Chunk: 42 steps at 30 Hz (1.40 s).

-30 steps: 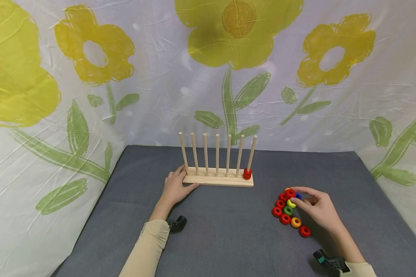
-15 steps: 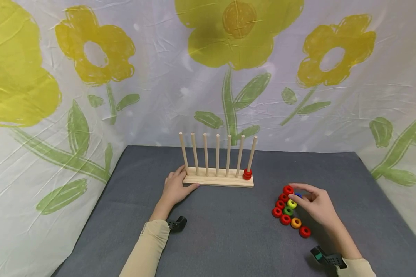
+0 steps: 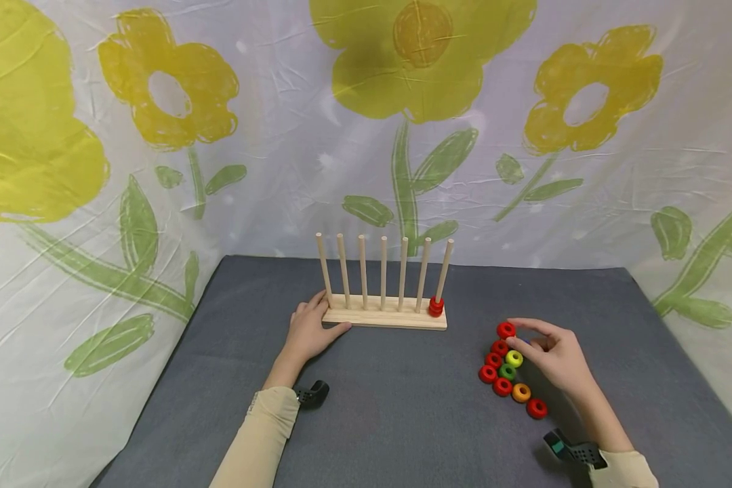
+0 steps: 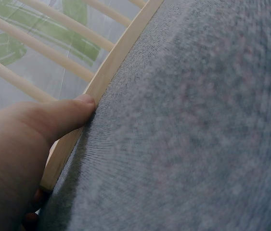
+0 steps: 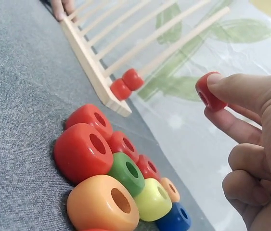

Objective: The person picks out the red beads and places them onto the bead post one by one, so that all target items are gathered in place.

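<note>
A wooden peg rack (image 3: pixel 378 316) stands at the middle of the table with a row of several upright pegs. Two red beads (image 3: pixel 436 307) are stacked on its rightmost peg. My left hand (image 3: pixel 308 331) grips the left end of the base, its thumb along the front edge; its other fingers are mostly hidden behind the wood. Between thumb and fingertip, my right hand (image 3: pixel 555 356) pinches a red bead (image 5: pixel 211 91), raised above the loose beads. Below it lie more red beads (image 5: pixel 83 153), a green bead (image 5: pixel 127 173), a yellow one (image 5: pixel 153 199), orange ones (image 5: pixel 101 204) and a blue one (image 5: pixel 174 217).
Dark grey cloth (image 3: pixel 390 407) covers the table. Behind and along the left hangs a pale curtain (image 3: pixel 280 169) printed with yellow flowers. A black wrist camera (image 3: pixel 312 394) is strapped to the left wrist, another (image 3: pixel 576 453) to the right.
My right hand has lifted the pinched red bead off the group, moving slightly up and left. The left hand and the rack have stayed put.
</note>
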Tool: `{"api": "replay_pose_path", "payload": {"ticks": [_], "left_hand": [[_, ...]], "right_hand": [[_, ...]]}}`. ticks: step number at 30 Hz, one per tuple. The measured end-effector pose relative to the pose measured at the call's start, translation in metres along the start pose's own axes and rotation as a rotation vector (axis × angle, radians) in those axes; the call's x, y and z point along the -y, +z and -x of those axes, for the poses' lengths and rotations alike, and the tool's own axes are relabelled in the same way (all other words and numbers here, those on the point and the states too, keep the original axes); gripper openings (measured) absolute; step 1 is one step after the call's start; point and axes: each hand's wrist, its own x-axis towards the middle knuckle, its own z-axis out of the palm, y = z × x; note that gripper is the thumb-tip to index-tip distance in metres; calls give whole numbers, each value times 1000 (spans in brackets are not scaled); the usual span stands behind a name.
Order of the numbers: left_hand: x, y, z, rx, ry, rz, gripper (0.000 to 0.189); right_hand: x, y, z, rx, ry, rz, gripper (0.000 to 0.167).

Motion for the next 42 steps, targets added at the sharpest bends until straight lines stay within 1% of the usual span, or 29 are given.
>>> {"api": "replay_pose_path", "payload": {"ticks": [10,18,23,28,42], "left_hand": [[-2,-1,1,-6,2,-3,82],[-3,-2,1,-5,2,-9,82],[-2,-2,0,3,-4,-15,83],[-2,-1,0,1,-1,-17,83],[-1,-1,0,2,-1,-9,83]], "right_hand": [[1,0,-1,0,-4,0,33],[15,2,-4,15,-14,-6,32],[7,3,-7,15,-22,-8,33],[0,5,-10,9,-53,-2,31],[5,11,-18,18,-68,1,29]]}}
